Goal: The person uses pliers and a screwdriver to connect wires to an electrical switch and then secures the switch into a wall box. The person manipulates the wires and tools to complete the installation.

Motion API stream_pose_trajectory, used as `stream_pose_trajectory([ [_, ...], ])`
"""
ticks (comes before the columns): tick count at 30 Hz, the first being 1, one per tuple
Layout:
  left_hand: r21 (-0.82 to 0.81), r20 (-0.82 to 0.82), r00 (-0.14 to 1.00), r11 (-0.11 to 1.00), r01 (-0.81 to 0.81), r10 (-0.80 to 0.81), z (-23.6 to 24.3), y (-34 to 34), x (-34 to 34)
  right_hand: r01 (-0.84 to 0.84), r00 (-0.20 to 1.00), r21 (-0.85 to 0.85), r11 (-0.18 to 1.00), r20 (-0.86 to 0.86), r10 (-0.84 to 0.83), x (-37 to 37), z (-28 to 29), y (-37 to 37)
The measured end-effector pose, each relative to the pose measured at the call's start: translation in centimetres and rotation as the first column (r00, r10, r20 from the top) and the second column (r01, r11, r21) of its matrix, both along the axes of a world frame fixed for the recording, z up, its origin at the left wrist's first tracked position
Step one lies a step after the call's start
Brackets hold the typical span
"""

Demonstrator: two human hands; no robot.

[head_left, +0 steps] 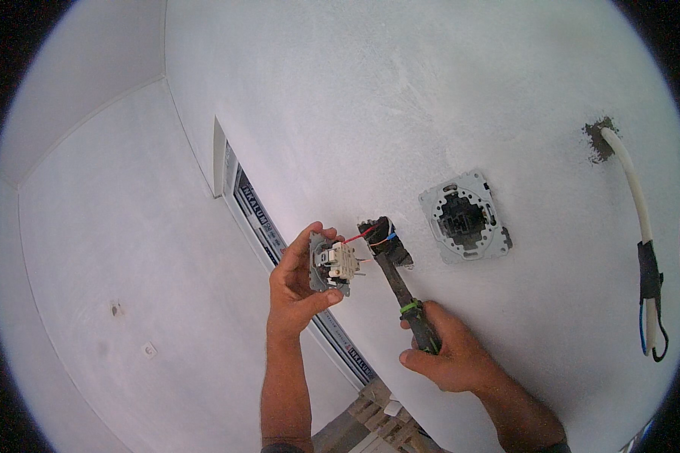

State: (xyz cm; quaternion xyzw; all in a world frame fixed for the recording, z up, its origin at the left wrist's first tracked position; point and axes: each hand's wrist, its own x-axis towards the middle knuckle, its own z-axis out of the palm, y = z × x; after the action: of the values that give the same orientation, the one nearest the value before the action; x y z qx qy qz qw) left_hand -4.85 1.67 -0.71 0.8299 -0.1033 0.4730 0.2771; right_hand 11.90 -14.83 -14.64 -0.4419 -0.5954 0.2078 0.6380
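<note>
My left hand [295, 285] grips a light switch or socket insert [338, 261] by its grey metal mounting frame, thumb below and fingers above. The insert's cream-coloured back faces right, and a red wire [357, 236] runs from it into a dark wall box [376, 230]. Inside the box a blue-ended wire [389, 237] and an orange one also show. My right hand [453, 351] is wrapped round the black and green handle of a flat-bladed chisel [395, 280]. Its blade points up and left, with the tip at the lower edge of the box opening.
Right of the box, a second insert [501, 219] with a square grey frame is mounted on the white wall. Farther right a thick white cable [633, 181], partly wrapped in black tape, hangs from a rough hole. A window frame [261, 219] lies behind my left hand; pallet-like wood [385, 423] lies below.
</note>
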Motion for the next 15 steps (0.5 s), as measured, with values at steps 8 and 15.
stream_pose_trajectory([
  [8,-0.058,-0.014,1.000,0.998,0.012,-0.013,-0.16,0.03,0.19,-0.045,0.998,0.029,0.999,-0.033,0.046,0.09,0.06,-0.29],
  [15,0.013,0.056,0.998,0.999,-0.041,0.041,-0.56,-0.56,0.96,-0.086,0.994,0.003,0.996,-0.062,0.086,0.22,0.37,-0.58],
])
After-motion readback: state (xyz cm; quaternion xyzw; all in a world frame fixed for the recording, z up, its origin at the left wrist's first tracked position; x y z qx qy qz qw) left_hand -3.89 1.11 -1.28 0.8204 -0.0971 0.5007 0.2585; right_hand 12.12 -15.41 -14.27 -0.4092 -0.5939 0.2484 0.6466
